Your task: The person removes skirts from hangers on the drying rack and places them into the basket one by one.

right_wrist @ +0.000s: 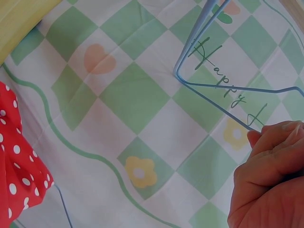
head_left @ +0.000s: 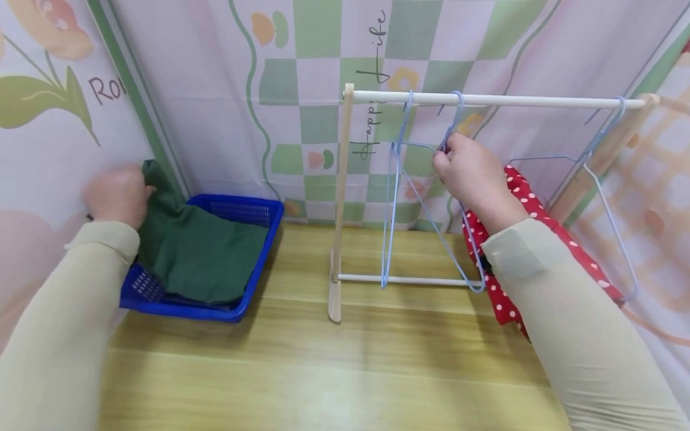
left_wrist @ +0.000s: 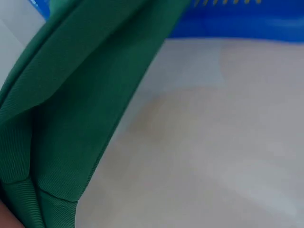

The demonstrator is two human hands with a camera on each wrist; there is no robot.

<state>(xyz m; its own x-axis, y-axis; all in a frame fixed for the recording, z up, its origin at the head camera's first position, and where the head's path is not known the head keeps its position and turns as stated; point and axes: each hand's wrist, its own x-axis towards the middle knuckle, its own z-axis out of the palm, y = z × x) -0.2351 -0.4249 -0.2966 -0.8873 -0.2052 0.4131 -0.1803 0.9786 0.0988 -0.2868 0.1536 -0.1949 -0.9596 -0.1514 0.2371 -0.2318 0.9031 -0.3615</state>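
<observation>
My left hand [head_left: 120,193], blurred, grips the upper corner of a dark green garment [head_left: 207,251] and holds it raised at the left side of a blue plastic basket [head_left: 275,222]. The rest of the garment lies in the basket. In the left wrist view the green fabric [left_wrist: 71,137] hangs in folds with a stitched edge. My right hand [head_left: 474,170] pinches the neck of a light blue wire hanger [head_left: 460,103], whose hook is over the white rail [head_left: 539,101]. The right wrist view shows the curled fingers of my right hand [right_wrist: 270,175] near the hanger wire [right_wrist: 223,87].
Another blue hanger [head_left: 397,147] hangs left of my right hand. A third hanger [head_left: 606,203] is at the right, by a red polka-dot cloth [head_left: 539,209]. The rack's wooden post [head_left: 343,191] stands on the wooden table [head_left: 302,365], before a patterned curtain [head_left: 307,108].
</observation>
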